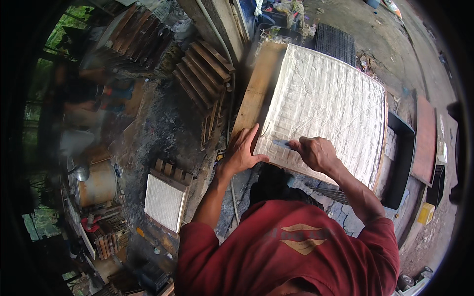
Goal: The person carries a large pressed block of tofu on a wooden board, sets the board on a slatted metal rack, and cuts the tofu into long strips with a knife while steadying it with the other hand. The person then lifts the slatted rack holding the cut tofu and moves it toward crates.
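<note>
A large white slab (331,98), tofu-like, with a wrinkled, ridged surface, lies in front of me on a board with a thin wooden edge. My right hand (316,154) is closed round the handle of a knife (280,143). The blade points left, low over the near left part of the slab, where short parallel lines show. My left hand (240,152) rests at the slab's near left corner, thumb and fingers apart, holding nothing. Alongside the slab's left edge runs a bare wooden plank (254,91). Whether the blade touches the slab, I cannot tell.
To the right, a black crate (405,133) has white blocks inside. A dark ridged crate (335,43) is beyond the slab. Wooden slatted racks (205,71) stand at the left; a smaller white slab (165,202) lies below them. A person (91,96) is blurred at far left.
</note>
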### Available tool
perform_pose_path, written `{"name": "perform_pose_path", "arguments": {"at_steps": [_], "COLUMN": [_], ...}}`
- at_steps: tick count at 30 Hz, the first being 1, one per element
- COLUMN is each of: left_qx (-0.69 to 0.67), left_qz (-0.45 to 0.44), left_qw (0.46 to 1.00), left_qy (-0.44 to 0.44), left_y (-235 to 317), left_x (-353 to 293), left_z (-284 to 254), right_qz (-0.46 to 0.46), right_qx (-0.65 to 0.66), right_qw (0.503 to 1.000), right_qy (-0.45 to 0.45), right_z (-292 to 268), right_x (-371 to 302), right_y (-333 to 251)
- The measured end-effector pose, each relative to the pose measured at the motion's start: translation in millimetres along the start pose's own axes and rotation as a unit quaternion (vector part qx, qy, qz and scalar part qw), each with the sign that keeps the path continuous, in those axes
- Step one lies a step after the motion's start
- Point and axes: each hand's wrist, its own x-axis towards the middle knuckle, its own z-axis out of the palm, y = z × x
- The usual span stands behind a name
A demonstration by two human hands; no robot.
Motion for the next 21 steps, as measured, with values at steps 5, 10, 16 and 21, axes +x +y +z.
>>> {"name": "perform_pose_path", "arguments": {"at_steps": [5,10,16,21], "left_qx": [0.041,0.013,-0.021,0.016], "left_qz": [-0.049,-0.079,-0.05,-0.145], "left_qw": [0.998,0.997,0.996,0.983], "left_qy": [0.026,0.006,0.071,0.11], "left_y": [-16.4,-57.6,-104.5,-125.7], "left_x": [75.1,185.8,351.6,495.7], "left_z": [38.1,66.0,78.3,51.6], "right_qz": [0.077,0.224,0.324,0.294], "right_qx": [0.069,0.171,0.32,0.619], "right_qw": [0.994,0.959,0.885,0.711], "right_qy": [-0.046,0.02,0.101,0.16], "right_z": [-16.6,-24.8,6.4,19.0], "right_x": [-12.2,-19.1,-44.2,-47.0], "right_y": [8.6,18.6,47.3,75.3]}}
